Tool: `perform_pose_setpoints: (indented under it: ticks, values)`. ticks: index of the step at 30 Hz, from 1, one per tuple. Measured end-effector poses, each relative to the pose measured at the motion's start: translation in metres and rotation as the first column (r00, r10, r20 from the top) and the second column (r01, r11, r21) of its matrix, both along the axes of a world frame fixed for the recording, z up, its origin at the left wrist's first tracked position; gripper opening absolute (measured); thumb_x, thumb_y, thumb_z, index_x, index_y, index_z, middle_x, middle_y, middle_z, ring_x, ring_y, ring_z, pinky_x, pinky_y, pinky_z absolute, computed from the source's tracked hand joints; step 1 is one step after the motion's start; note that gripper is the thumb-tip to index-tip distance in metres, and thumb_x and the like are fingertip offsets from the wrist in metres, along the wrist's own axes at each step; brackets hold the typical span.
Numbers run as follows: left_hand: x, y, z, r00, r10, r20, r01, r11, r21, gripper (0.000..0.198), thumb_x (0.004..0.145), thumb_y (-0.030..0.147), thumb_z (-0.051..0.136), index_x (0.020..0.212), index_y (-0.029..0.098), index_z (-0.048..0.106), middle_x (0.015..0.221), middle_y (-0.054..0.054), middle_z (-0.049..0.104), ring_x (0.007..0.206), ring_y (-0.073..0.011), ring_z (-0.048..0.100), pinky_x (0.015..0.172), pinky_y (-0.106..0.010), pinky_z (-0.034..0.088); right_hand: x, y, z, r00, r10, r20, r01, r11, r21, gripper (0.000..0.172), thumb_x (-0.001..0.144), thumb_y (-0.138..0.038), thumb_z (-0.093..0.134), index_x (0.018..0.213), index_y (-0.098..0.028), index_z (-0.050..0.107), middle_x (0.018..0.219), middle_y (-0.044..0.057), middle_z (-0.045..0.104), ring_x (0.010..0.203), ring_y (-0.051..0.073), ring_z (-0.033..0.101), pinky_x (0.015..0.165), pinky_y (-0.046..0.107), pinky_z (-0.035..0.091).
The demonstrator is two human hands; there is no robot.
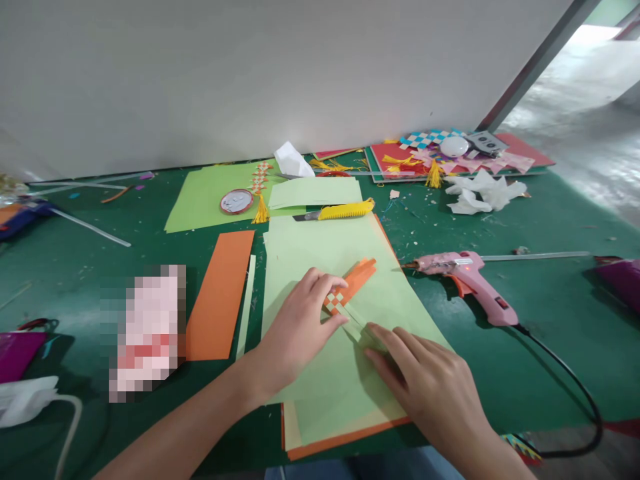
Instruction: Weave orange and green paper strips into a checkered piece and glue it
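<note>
A small checked weave of orange and pale green paper strips (334,301) lies over a stack of light green paper (320,247). Thumb and fingers of my left hand (305,320) close on its left edge. Loose orange strip ends (361,275) fan out to the upper right. Pale green strip ends (354,327) run down toward my right hand (425,367), whose thumb and fingertips pinch them. The fingers partly hide the strips. Above both hands, a yellow utility knife (346,210) with its blade out rests across the stack.
Right of the stack lies a pink hot glue gun (465,280) with a black cord. An orange paper sheet (220,293) and a pale green strip (246,303) lie left. Behind are a round tin (237,201), a yellow tassel (261,209) and crumpled tissue (484,192).
</note>
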State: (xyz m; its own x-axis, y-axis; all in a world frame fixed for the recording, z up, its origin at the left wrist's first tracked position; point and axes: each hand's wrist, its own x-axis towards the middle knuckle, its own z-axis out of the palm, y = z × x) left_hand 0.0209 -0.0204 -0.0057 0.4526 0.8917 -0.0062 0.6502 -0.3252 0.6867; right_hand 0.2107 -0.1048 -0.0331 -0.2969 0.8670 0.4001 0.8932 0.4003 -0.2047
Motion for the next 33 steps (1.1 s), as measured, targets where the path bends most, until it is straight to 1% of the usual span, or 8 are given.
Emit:
perform_pose_setpoints:
  ticks: [6,12,15,17,19,21,27,33]
  values:
    - [-0.003,0.006,0.008,0.979,0.028,0.201,0.017,0.975,-0.221,0.027,0.083,0.015,0.064,0.105,0.027,0.055,0.112,0.001,0.055,0.092,-0.0128,0.061,0.084,-0.029,0.054,0.000,0.000,0.001,0.999,-0.015,-0.042,0.014,0.999,-0.029,0.024,0.095,-0.032,0.048,0.107,-0.017,0.062,0.067,-0.001,0.063,0.053,0.014,0.059,0.052,0.027,0.037]
    - [-0.006,0.007,0.018,0.946,0.022,0.324,0.117,0.907,-0.404,0.025,0.085,0.021,0.064,0.107,0.026,0.055,0.103,0.000,0.063,0.098,-0.0144,0.062,0.089,-0.028,0.050,0.005,0.008,0.008,0.936,-0.191,-0.297,0.097,0.948,-0.303,0.038,0.093,-0.043,0.049,0.119,-0.017,0.055,0.052,-0.009,0.050,0.041,0.008,0.046,0.047,0.021,0.036]
    - [-0.005,0.007,0.025,0.932,0.025,0.362,0.151,0.880,-0.450,0.028,0.081,0.021,0.068,0.107,0.024,0.057,0.099,0.000,0.062,0.095,-0.0135,0.063,0.089,-0.027,0.050,0.004,0.017,0.017,0.852,-0.299,-0.429,0.033,0.850,-0.526,0.027,0.089,-0.044,0.051,0.090,-0.018,0.057,0.048,-0.010,0.040,0.041,0.008,0.037,0.043,0.021,0.030]
    - [-0.005,0.006,0.028,0.925,0.025,0.378,0.170,0.864,-0.474,0.030,0.080,0.021,0.070,0.106,0.024,0.057,0.097,0.001,0.059,0.093,-0.0126,0.063,0.087,-0.025,0.050,0.001,0.022,0.022,0.787,-0.363,-0.499,-0.043,0.775,-0.631,0.034,0.085,-0.047,0.053,0.065,-0.020,0.044,0.046,-0.009,0.033,0.042,0.007,0.031,0.041,0.021,0.025]
    - [-0.006,0.006,0.030,0.921,0.027,0.390,0.183,0.852,-0.490,0.031,0.079,0.021,0.070,0.107,0.024,0.057,0.095,0.001,0.057,0.090,-0.0117,0.062,0.086,-0.025,0.050,-0.001,0.025,0.025,0.737,-0.411,-0.536,-0.095,0.723,-0.684,0.043,0.082,-0.049,0.053,0.055,-0.022,0.033,0.046,-0.008,0.031,0.043,0.007,0.029,0.041,0.022,0.022]
    - [-0.006,0.006,0.029,0.920,0.032,0.390,0.184,0.844,-0.503,0.032,0.078,0.021,0.071,0.107,0.024,0.057,0.093,0.002,0.056,0.089,-0.0111,0.062,0.086,-0.024,0.049,-0.002,0.025,0.027,0.697,-0.442,-0.564,-0.124,0.701,-0.702,0.044,0.082,-0.048,0.053,0.052,-0.021,0.033,0.046,-0.006,0.032,0.044,0.008,0.030,0.042,0.023,0.021]
    - [-0.009,0.007,0.024,0.907,0.076,0.414,0.180,0.820,-0.544,0.037,0.078,0.025,0.073,0.112,0.027,0.057,0.092,0.003,0.055,0.087,-0.0090,0.062,0.086,-0.023,0.049,0.006,0.018,0.026,0.489,-0.532,-0.691,-0.128,0.740,-0.661,0.032,0.086,-0.043,0.057,0.067,-0.017,0.056,0.051,-0.005,0.039,0.048,0.008,0.034,0.046,0.023,0.025]
    - [-0.010,0.008,0.022,0.897,0.103,0.430,0.170,0.817,-0.551,0.038,0.077,0.025,0.074,0.111,0.028,0.059,0.093,0.004,0.054,0.086,-0.0081,0.061,0.084,-0.021,0.050,0.019,0.013,0.021,0.106,-0.446,-0.889,-0.105,0.884,-0.456,0.025,0.093,-0.035,0.051,0.074,-0.020,0.051,0.056,-0.005,0.037,0.051,0.008,0.033,0.047,0.023,0.026]
